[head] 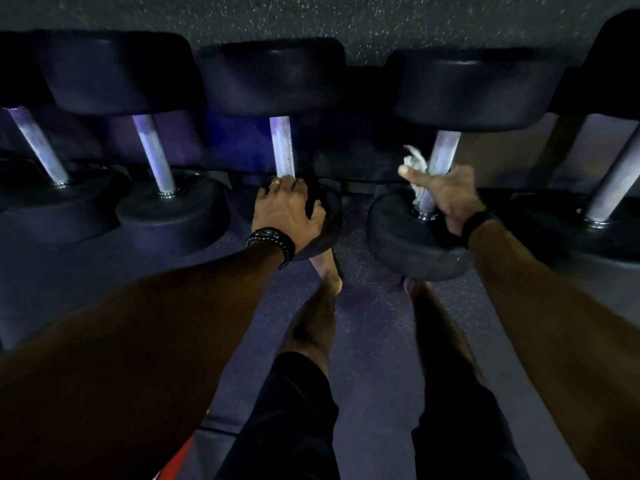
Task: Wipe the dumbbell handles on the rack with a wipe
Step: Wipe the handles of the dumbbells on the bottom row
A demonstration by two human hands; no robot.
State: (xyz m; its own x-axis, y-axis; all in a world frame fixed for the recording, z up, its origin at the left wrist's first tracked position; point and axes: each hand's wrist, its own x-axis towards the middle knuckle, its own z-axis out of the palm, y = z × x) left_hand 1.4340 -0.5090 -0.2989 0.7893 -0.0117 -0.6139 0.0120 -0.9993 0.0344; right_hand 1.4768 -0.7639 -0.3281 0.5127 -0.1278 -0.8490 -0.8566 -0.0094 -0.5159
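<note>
The dumbbells are lying in a row on the rack [360,183], handles toward the person. The left hand [285,211] is bracing, fingers curled over one dumbbell's near head [323,220], while the right hand [446,194] is gripping the wipe [415,164] around the next handle [441,157]; twisting while sliding the full length should be cleaning it best.

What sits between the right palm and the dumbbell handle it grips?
A crumpled white wipe, wrapped round the handle under the right hand, in the head view.
</note>
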